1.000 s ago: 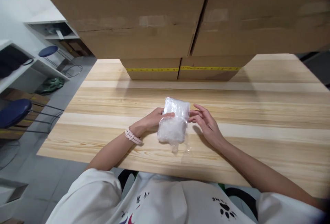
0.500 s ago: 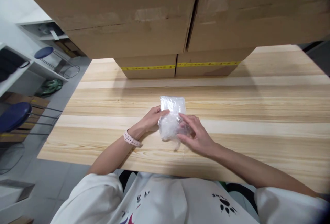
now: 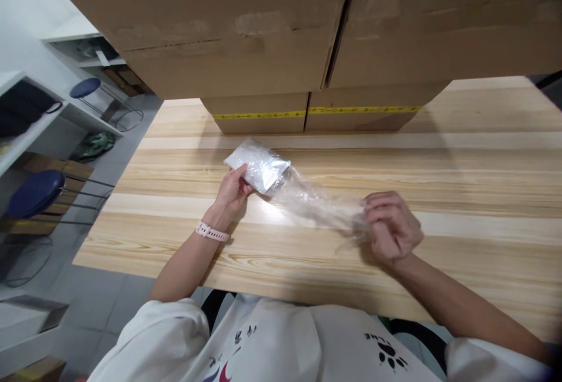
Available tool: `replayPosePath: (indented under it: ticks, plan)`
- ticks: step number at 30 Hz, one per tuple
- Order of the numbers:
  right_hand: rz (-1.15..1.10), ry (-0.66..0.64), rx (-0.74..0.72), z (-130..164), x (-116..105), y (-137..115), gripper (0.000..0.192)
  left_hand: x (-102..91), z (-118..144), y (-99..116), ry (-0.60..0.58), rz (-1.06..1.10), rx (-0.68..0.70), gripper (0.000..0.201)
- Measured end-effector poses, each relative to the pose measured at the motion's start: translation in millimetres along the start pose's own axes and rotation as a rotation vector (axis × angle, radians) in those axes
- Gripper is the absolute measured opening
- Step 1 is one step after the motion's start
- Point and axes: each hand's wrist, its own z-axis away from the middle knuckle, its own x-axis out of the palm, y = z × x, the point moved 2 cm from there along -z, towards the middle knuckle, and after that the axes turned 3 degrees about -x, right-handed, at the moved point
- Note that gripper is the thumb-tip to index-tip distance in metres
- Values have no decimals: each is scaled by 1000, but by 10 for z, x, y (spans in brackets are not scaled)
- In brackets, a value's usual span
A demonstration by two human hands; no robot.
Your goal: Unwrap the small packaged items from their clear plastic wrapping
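Now the clear wrap [image 3: 318, 203] is stretched out long from the shiny packet [image 3: 260, 166].
Half a second ago, the wrap was bunched up on the packet, and both hands were close together. Now the packet is on the near side of the left taped box [image 3: 259, 103], not touching it. The left hand [image 3: 231, 190] is on that box's near side too, with its thumb on top of the packet, pinching the edge; its other fingers are partly hidden. The right hand [image 3: 393, 227] has gone well to the right of that box, and its fingers are curled around the wrap's far end. So it looks like the wrap is coming loose, but it still seems joined to the packet.
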Motion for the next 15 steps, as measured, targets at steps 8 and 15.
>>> replayPosePath:
  ticks: [8, 15]
  plan:
    - [38, 402, 71, -367, -244, 446, 15, 33, 93, -106, -67, 96, -16, 13]
    - [192, 322, -109, -321, -382, 233, 13, 151, 367, -380, -138, 84, -141, 17]
